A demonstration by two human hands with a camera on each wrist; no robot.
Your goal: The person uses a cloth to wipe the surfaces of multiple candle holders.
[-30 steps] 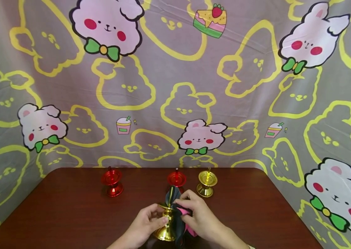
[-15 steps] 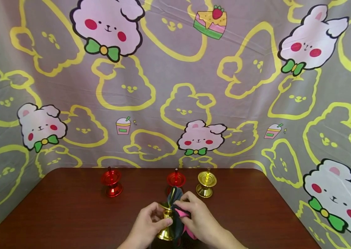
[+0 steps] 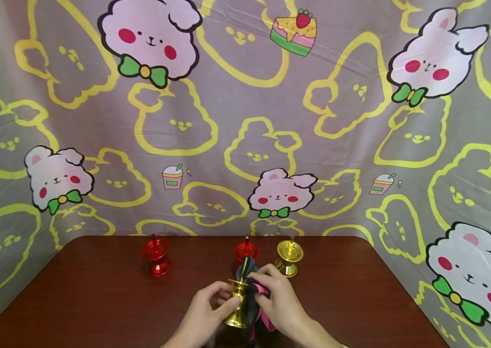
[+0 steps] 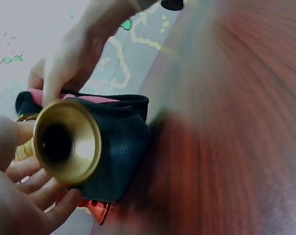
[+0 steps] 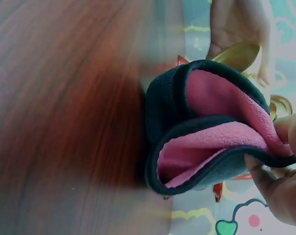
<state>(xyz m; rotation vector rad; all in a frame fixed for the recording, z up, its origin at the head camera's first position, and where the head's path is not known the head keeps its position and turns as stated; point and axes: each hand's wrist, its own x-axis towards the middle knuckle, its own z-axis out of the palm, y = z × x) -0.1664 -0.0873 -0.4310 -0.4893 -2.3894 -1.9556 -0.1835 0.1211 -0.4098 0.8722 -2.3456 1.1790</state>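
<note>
My left hand grips a shiny gold candle holder by its stem, tilted a little above the table. In the left wrist view the hollow underside of the holder's base faces the camera. With thumb and fingers my right hand pinches a folded cloth, dark on one side and pink on the other. The cloth lies against the holder's right side and top. Its pink folds show in the right wrist view, where the cloth hides much of the holder.
On the brown table a red candle holder stands at the back left. Another red candle holder is partly hidden behind the cloth, with a gold candle holder to its right. A patterned curtain hangs behind.
The gold holder in my left hand has risen slightly and shifted a little right since half a second ago. The cloth and my right hand have moved slightly with it.
</note>
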